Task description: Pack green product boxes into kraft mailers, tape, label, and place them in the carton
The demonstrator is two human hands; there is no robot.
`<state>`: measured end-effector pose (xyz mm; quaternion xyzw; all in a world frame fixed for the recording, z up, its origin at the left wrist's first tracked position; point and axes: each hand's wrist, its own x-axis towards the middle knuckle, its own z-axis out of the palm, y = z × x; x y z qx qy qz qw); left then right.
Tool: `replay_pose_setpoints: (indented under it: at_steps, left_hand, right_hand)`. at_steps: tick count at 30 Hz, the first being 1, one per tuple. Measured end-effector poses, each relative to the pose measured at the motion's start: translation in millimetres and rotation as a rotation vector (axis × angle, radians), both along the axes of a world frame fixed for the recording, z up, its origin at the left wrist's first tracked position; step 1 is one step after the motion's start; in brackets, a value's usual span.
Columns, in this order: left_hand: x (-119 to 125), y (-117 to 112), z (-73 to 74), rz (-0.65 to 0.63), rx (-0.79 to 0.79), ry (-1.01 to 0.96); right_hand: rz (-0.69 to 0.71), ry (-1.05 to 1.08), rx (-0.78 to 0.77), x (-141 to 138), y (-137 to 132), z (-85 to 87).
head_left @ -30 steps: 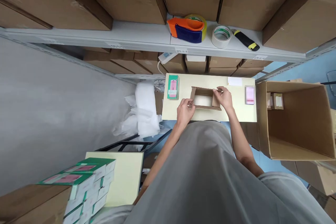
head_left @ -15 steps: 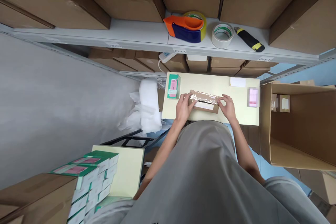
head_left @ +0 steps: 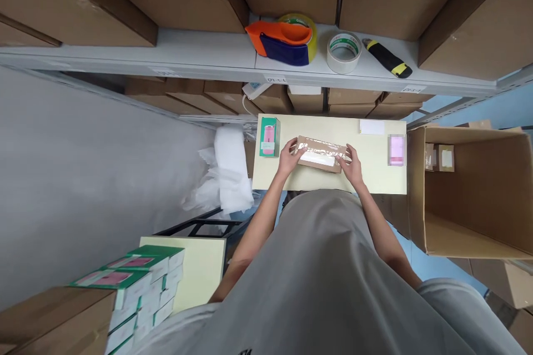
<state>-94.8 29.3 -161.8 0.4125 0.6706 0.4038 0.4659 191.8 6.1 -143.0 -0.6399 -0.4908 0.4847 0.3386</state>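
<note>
A small brown cardboard box [head_left: 320, 166] with shiny clear tape and a white label on its upper face is between my hands, over the pale yellow table [head_left: 275, 177]. My left hand [head_left: 289, 157] grips its left end, thumb on the top face and fingers round the far edge. On the right end, my right hand [head_left: 350, 165] holds it the same way. To the left stands a green box with a pink bottle picture [head_left: 269, 137]. A white label pad [head_left: 372, 127] and a phone with a pink screen [head_left: 397, 150] lie on the table's right side.
Above the table, a shelf holds an orange and blue tape dispenser [head_left: 283, 41], a tape roll [head_left: 343, 52] and a utility knife [head_left: 387, 58]. A large open carton [head_left: 474, 194] stands right. White wrap [head_left: 233, 169] lies left; stacked green boxes [head_left: 133, 283] are lower left.
My right hand has shifted from the box's edge to a fuller hold on its right end. The box is slightly raised or tilted, and the tape now lies flatter over it. The view has shifted slightly.
</note>
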Motion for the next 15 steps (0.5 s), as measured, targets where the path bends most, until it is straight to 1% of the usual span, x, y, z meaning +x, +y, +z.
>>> replay_pose_setpoints:
  at_steps: [3, 6, 9, 13, 15]
  left_hand:
    - [-0.4, 9.5, -5.9, -0.018, -0.047, -0.084]
    - [-1.1, 5.9, -8.3, 0.002, -0.059, -0.102]
    - [-0.1, -15.5, -13.3, -0.01, -0.072, -0.111]
    - [6.5, -57.5, -25.6, -0.001, -0.144, -0.131]
    - [10.6, -73.5, -31.5, 0.027, -0.171, -0.142]
  right_hand:
    - [-0.002, 0.04, -0.083, 3.2, 8.6, -8.8]
    - [0.049, 0.075, -0.096, 8.0, 10.5, -15.3]
    - [0.102, 0.11, -0.121, 13.7, 0.9, -22.6]
    - [0.042, 0.1, -0.253, 18.7, -20.4, -33.1]
    - [0.046, 0.12, -0.283, 18.8, -28.0, -36.4]
